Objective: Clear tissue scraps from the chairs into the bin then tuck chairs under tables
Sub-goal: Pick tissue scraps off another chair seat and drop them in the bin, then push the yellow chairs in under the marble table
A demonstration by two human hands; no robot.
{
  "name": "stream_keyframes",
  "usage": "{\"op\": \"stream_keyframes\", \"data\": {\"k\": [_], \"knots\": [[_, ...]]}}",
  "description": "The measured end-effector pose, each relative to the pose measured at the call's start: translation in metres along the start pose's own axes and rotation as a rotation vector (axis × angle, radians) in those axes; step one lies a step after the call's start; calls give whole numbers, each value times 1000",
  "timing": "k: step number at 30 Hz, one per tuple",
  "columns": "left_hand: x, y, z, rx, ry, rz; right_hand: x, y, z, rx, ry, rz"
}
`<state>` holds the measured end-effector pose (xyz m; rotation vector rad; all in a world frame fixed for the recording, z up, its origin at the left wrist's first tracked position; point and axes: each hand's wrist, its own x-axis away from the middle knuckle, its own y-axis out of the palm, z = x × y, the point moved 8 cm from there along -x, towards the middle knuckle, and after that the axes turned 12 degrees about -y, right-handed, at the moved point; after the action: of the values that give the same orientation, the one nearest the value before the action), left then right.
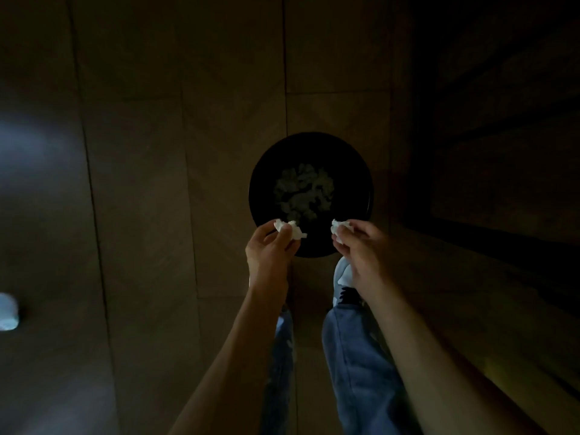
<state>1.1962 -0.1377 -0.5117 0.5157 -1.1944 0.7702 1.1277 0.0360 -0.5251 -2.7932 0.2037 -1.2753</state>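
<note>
Head view: left hand (270, 249) and right hand (357, 246) each pinch a crumpled white tissue scrap (290, 229) (small wads) over the black bin (364, 171).

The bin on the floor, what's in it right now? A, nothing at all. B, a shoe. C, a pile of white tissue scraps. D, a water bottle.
C: the round black bin has a heap of pale tissue scraps at its bottom, while the left hand and right hand each hold another scrap over its near rim.
</note>
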Motion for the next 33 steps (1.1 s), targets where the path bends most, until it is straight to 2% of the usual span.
{"op": "stream_keyframes", "data": {"k": [9, 15, 22, 28, 33], "knots": [[16, 3, 0, -39, -9, 30, 12, -19, -12, 10, 34, -9], [59, 11, 37, -106, 75, -32, 42, -9, -66, 65, -25, -133], [158, 39, 128, -187, 283, -86, 104, 8, -189, 76, -200, -218], [301, 68, 224, -335, 599, -171, 189, 21, -331, 118, -516, -286], [430, 80, 297, -416, 875, -117, 279, 18, -444, 219, -786, -340]]}}
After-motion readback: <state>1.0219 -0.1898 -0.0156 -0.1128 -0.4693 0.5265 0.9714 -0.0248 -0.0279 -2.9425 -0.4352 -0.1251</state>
